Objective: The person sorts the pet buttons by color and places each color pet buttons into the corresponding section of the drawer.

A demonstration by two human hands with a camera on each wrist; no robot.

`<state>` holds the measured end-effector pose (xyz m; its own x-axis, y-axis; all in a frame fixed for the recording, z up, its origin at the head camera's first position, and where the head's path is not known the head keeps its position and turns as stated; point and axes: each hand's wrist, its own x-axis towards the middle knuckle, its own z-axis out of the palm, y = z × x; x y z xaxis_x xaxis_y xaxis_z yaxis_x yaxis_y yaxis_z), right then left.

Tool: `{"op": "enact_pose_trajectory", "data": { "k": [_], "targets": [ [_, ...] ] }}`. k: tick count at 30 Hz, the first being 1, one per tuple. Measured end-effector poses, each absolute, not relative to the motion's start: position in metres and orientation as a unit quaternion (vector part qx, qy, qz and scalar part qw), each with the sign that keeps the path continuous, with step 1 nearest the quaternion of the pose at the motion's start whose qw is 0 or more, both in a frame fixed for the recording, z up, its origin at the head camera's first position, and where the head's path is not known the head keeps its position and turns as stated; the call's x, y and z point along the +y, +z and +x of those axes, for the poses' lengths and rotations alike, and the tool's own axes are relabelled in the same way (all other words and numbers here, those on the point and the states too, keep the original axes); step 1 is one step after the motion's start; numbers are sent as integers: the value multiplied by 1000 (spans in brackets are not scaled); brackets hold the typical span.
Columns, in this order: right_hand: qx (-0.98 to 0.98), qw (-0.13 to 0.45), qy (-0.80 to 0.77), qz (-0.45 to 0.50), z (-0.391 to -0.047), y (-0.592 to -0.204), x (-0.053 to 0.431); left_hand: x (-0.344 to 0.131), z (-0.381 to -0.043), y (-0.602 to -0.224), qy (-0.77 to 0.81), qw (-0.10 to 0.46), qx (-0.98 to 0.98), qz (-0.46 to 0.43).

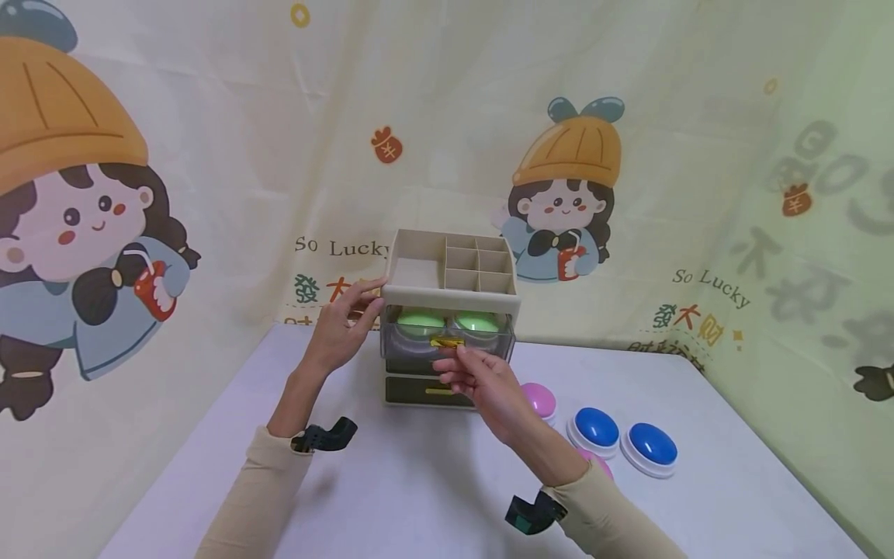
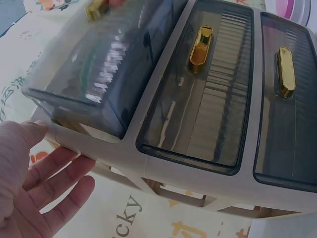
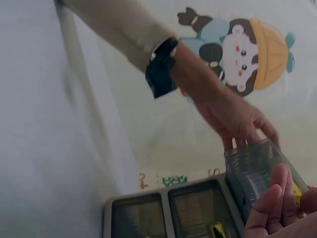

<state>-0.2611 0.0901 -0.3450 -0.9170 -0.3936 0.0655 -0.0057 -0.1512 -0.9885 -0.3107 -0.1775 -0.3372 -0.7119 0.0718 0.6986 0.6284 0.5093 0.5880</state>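
Observation:
A beige desktop organizer point(image 1: 450, 300) stands on the table, its clear top drawer point(image 1: 412, 348) pulled out. Inside that drawer sit two green dome-topped buttons point(image 1: 421, 320). My right hand point(image 1: 492, 388) pinches the gold drawer handle point(image 1: 447, 341) between thumb and forefinger. At the organizer's left side, my left hand point(image 1: 340, 330) touches the frame near its upper edge. In the left wrist view, the thumb of the left hand point(image 2: 25, 173) lies on the frame's front edge and its fingers reach along the side. Two lower drawers point(image 2: 198, 89) are closed.
Two blue dome buttons point(image 1: 597, 428) on white bases stand to the right of the organizer. Two pink dome buttons point(image 1: 539, 400) are partly hidden by my right arm. Small compartments point(image 1: 478, 260) divide the organizer's top. Behind it hangs a printed curtain point(image 1: 447, 93).

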Motion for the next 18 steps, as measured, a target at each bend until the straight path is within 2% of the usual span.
{"op": "enact_pose_trajectory", "data": {
  "k": [7, 18],
  "targets": [
    [628, 108, -758, -141, -281, -348, 84, -177, -311, -337, -444, 312, -812, -216],
    [636, 94, -754, -135, -294, -347, 81, -177, -310, -337, -443, 316, -811, -216]
  ]
}}
